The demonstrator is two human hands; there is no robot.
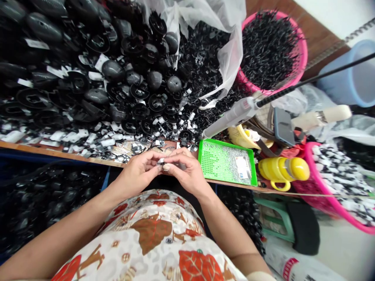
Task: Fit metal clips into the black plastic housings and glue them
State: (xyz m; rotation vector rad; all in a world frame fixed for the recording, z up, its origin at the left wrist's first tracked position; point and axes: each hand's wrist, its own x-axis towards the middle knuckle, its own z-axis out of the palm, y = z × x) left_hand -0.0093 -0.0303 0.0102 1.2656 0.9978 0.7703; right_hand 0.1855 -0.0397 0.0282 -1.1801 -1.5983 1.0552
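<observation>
Close to the table's front edge, my left hand (139, 171) and my right hand (187, 168) meet, fingertips pinched together on a small white-and-black plastic part (161, 161). Both hands grip it from opposite sides, and the fingers cover most of it. Just beyond them, small white pieces (108, 143) and black bits lie scattered along the table. Round black shells (156, 102) are heaped farther back. To the right of my right hand stands a shallow green tray (200, 156) holding many tiny metal pieces.
An electric screwdriver (231, 117) hangs slanting above the tray. Behind it, a pink basket (304, 50) is full of thin black parts. A yellow bottle (283, 168) lies at right, beside a phone (283, 125) and another pink basket (325, 187) of white and black pieces.
</observation>
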